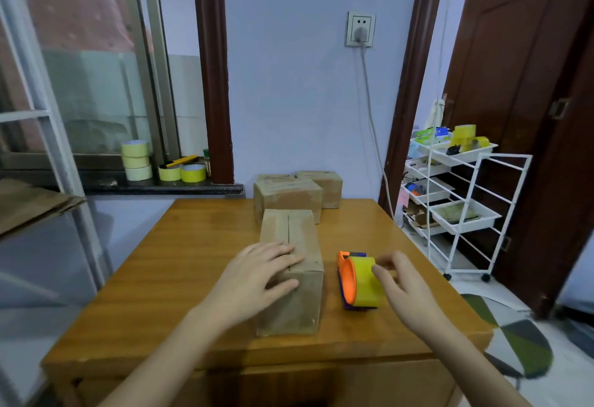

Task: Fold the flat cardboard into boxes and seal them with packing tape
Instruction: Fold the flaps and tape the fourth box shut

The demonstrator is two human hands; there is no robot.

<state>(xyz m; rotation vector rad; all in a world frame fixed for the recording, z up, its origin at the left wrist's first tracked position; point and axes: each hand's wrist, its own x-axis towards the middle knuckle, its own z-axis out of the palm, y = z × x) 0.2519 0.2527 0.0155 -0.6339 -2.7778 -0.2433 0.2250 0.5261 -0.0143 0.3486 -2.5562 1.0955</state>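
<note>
The surface (180, 265) fills the lower centre of the frame. On it, at centre, stands the box (291, 273), flaps folded down with the top seam unsealed; its long axis runs away from the camera toward the wall, and the seam follows that axis. Two more boxes (289, 196) sit just behind it, toward upper centre. The left hand (257, 273) lies flat on the near end of the box top, fingers straight and spread, pressing the flaps. The box looks light, stiff at the edges and yielding at the flaps; judged best steadied from above as now. The dispenser (356, 281) lies just right of the box, roll axis crosswise. The right hand (400, 286) touches its right side, fingers loosely curled, grip not closed.
</note>
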